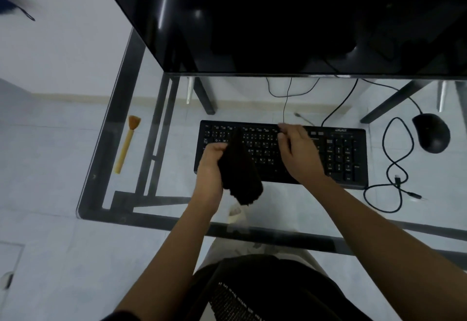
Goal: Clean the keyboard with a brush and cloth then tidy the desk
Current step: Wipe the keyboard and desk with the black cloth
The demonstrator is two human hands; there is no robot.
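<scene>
A black keyboard (336, 154) lies on the glass desk (177, 194) in front of me. My left hand (211, 166) grips a dark cloth (240, 171), which hangs over the keyboard's left half and its front edge. My right hand (297, 149) hovers over the middle keys with fingers curled; whether it pinches the cloth's top corner is unclear. A yellow-handled brush (126, 142) with orange bristles lies on the glass far to the left, away from both hands.
A large black monitor (278, 17) fills the back of the desk. A black mouse (432, 132) sits at the right, with a looped black cable (394, 169) beside the keyboard. The desk's front edge runs just before my lap.
</scene>
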